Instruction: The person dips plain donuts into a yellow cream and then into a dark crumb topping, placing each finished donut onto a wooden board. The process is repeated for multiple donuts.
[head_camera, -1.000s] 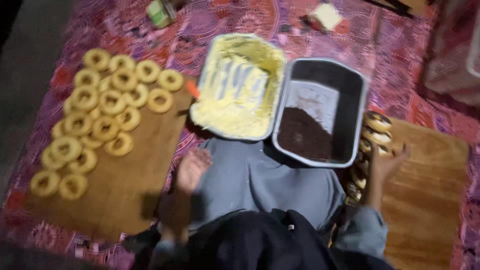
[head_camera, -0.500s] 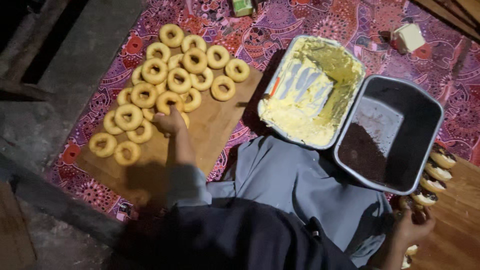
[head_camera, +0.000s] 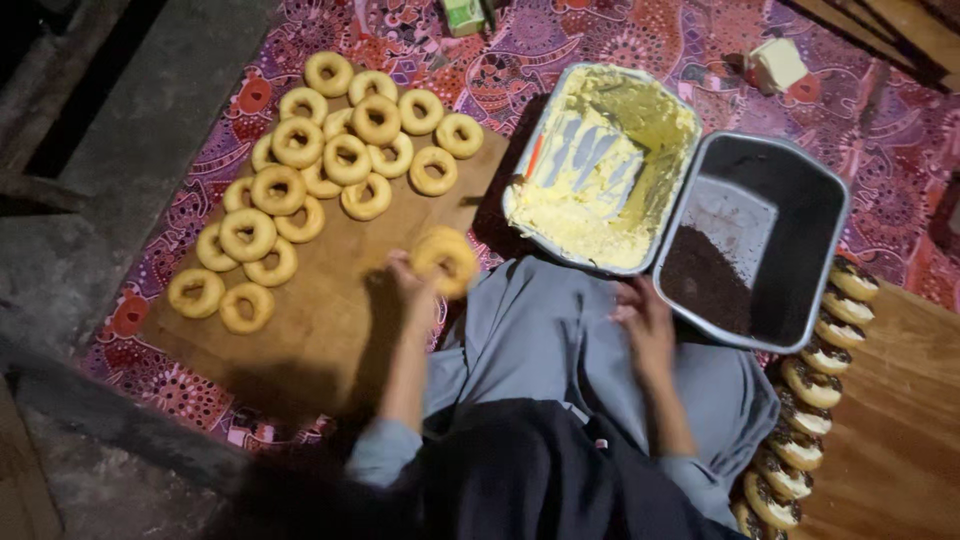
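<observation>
My left hand (head_camera: 408, 280) grips a plain golden doughnut (head_camera: 446, 261) and holds it over the near right edge of the wooden board (head_camera: 330, 310). Several more plain doughnuts (head_camera: 330, 160) lie clustered on that board's far and left part. My right hand (head_camera: 645, 325) rests on my grey-clad lap, fingers loosely apart, just below the two metal pans. One pan (head_camera: 540, 150) holds yellow cream with a spatula lying in it. The other pan (head_camera: 800, 310) holds dark crumbs.
Several topped doughnuts (head_camera: 810, 385) stand in a row along the left edge of a second wooden board (head_camera: 900, 440) at the right. A patterned red-purple cloth (head_camera: 900, 130) lies under everything. A small white block (head_camera: 775, 65) and a green packet (head_camera: 463, 14) lie on its far side.
My left hand reached to the doughnut pile, took one and drew it back toward my lap. My right hand moved from the topped row at the right onto my lap.
</observation>
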